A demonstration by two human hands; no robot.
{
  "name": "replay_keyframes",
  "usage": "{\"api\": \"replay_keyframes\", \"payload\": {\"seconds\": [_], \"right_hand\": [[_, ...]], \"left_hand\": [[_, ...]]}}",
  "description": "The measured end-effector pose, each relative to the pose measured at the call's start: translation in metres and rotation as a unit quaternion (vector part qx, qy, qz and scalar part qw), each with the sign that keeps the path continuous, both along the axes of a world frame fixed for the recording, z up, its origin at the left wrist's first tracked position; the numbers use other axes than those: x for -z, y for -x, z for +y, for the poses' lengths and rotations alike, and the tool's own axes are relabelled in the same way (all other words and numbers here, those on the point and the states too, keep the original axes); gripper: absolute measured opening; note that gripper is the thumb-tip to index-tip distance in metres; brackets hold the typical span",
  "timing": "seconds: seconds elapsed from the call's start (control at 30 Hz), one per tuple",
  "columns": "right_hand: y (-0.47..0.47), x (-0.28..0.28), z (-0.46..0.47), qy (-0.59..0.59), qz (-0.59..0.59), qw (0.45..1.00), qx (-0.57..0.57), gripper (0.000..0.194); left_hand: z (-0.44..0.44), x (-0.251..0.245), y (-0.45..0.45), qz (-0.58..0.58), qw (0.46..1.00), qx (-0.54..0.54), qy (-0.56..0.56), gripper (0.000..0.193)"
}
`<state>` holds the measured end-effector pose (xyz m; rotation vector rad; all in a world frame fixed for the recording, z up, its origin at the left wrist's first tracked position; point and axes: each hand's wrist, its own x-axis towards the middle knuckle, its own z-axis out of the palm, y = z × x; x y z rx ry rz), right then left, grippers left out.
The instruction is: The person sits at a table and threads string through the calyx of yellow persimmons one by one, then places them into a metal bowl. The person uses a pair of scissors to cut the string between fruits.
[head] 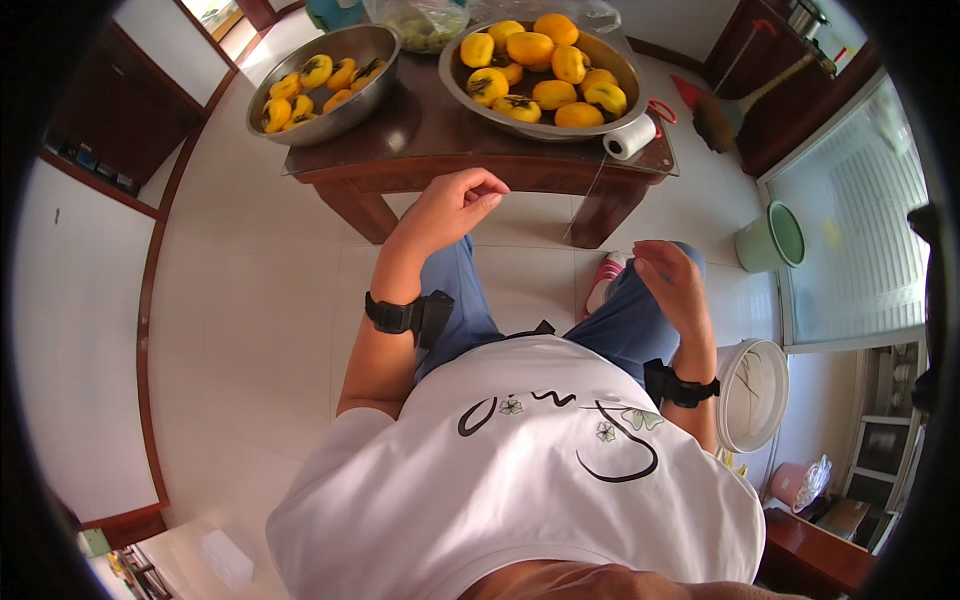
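Note:
My left hand (pixel 459 206) hangs above my lap before the table's front edge, fingers curled towards the thumb; whether a fine thread is between them I cannot tell. Over my right knee is my right hand (pixel 666 271), its fingers bent, a small gap to the thumb and nothing visible in it. A wide metal basin (pixel 540 133) of yellow-orange fruits, like persimmons (pixel 529 48), stands on the table. A second metal bowl (pixel 330 129) at the left holds similar fruits with dark marks. By the basin lie a white thread spool (pixel 628 138) and red-handled scissors (pixel 663 111); thread trails down from the spool.
The low wooden table (pixel 420 161) has a glass top overhanging its edge. Behind the bowls sits a clear plastic bag (pixel 427 26) with greenish contents. At the right are a green bin (pixel 772 238), a white bucket (pixel 752 397) and a broom (pixel 716 124). My legs reach towards the table.

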<state>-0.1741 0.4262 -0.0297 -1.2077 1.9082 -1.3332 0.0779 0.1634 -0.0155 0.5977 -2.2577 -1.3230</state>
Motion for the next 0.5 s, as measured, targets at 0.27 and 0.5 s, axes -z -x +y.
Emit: {"api": "replay_keyframes", "payload": {"seconds": [0.27, 0.5], "right_hand": [[0.035, 0.014, -0.021, 0.001, -0.031, 0.998, 0.059, 0.025], [0.067, 0.03, -0.051, 0.026, -0.016, 0.997, 0.071, 0.026]], "left_hand": [[-0.007, -0.011, 0.036, -0.028, 0.999, 0.042, -0.012, 0.018], [-0.012, -0.032, 0.074, 0.02, 0.997, 0.072, 0.032, 0.015]]}}
